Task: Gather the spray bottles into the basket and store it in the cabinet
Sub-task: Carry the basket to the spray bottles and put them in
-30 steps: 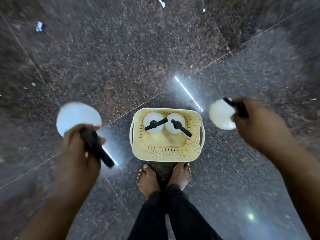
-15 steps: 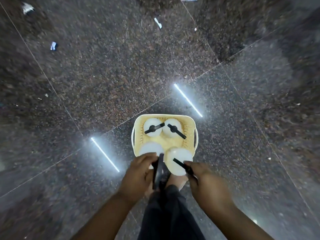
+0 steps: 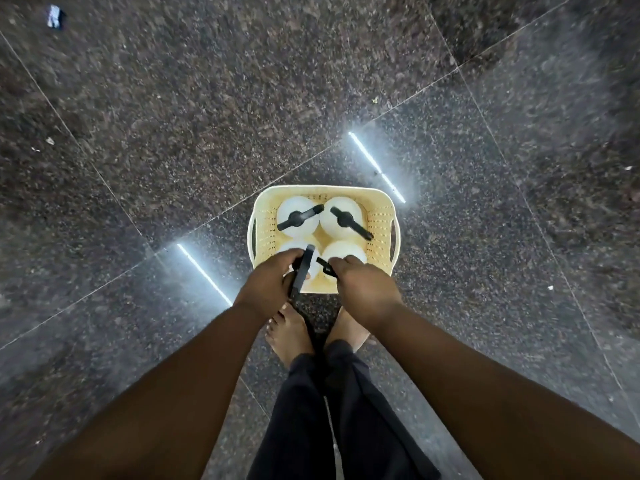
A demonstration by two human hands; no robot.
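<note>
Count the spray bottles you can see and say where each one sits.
4, all in the basket: far-left bottle, far-right bottle, near-left bottle gripped by the left hand, near-right bottle gripped by the right hand. None visible elsewhere.

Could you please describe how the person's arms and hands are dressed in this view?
Both forearms are bare to the frame edge, with no sleeves visible. The left hand and right hand wear no gloves, and no rings, watch or bracelets are visible.
</note>
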